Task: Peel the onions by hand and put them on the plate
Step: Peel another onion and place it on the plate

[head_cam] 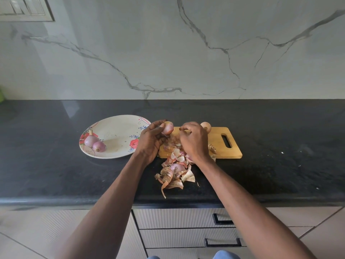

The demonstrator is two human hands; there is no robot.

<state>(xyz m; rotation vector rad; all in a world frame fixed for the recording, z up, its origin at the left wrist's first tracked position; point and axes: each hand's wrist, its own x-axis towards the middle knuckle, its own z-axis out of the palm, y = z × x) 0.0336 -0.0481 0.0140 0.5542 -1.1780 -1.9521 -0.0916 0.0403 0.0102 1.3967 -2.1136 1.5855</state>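
**Third onion mid-peel**

Held above the cutting board [220, 144] in the left hand [149, 141], fingers curled round the onion [167, 128]. Right hand [194, 141] beside it, fingers bunched; whether pinching skin, unclear. Firm, smooth, likely slippery once bare; papery skin best caught at the tip.

Soft even daylight, faint glare on dark counter [56, 174], wide-angle bending at edges

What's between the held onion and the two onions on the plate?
Head view: only bare plate lies between the held onion in the left hand and the peeled onions.
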